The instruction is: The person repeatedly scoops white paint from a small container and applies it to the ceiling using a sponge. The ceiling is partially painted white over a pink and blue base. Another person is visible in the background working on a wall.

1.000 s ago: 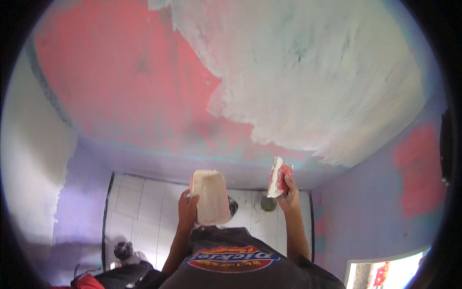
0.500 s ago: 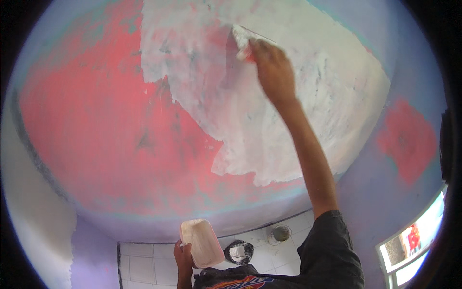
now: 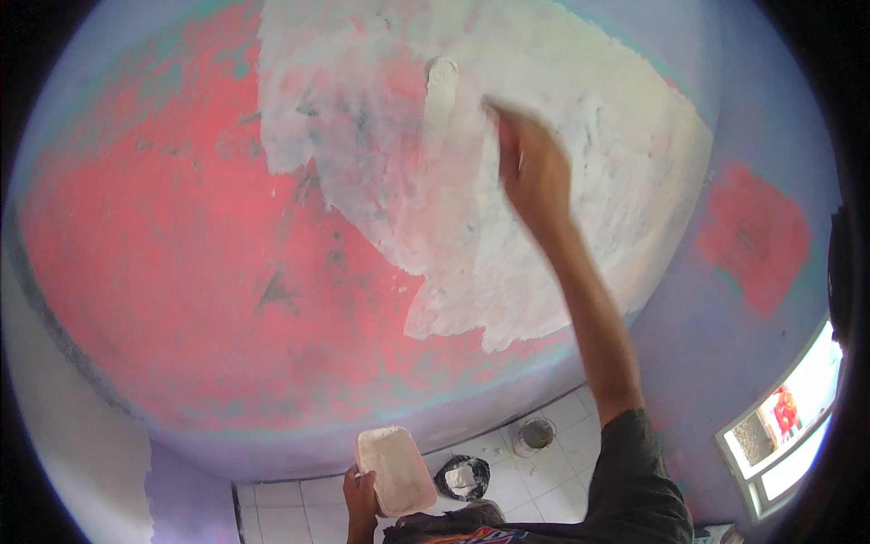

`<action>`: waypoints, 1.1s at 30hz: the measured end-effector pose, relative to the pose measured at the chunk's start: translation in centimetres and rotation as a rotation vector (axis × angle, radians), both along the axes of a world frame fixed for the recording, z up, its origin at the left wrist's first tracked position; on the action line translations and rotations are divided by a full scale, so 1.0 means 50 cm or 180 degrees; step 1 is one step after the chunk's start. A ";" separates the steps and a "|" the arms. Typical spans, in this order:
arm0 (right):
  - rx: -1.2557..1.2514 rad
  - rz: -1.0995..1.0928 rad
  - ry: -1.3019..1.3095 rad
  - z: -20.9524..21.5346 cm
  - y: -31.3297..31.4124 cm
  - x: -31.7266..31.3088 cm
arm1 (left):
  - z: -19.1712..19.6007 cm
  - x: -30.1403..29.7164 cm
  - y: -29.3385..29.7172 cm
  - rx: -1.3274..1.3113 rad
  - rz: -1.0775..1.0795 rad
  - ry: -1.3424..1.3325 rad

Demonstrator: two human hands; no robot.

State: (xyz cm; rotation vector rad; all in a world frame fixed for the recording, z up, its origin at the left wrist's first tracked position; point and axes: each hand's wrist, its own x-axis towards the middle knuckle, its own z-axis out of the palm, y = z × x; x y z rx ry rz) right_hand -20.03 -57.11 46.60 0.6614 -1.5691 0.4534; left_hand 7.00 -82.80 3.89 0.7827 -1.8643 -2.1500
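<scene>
- A black bag (image 3: 460,478) of white filler and a small round bucket (image 3: 536,433) are sitting on the white tiled floor (image 3: 290,508), beside the wall's foot.
- White plaster (image 3: 544,163) is covering the upper red wall (image 3: 181,272), its ragged edge leaving bare red to the left.
- The right hand (image 3: 535,172) is pressing a blurred scraper (image 3: 503,122) against the plaster, fingers closed round it.
- The left hand (image 3: 361,494) is gripping a white plaster board (image 3: 394,470) low, well apart.

you have almost no packaging in view. on the white tiled floor (image 3: 299,499), just right of the pale tray in your left hand (image 3: 361,494), a black plastic bag (image 3: 462,476) sits open with white material inside. close by to its right stands a small round tub (image 3: 535,435), grey inside. no labels, signs or screens show.
</scene>
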 end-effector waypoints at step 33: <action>0.1054 -0.0030 -0.0883 -0.397 -0.027 0.016 | -0.016 -0.013 -0.007 0.0192 -0.0185 -0.0214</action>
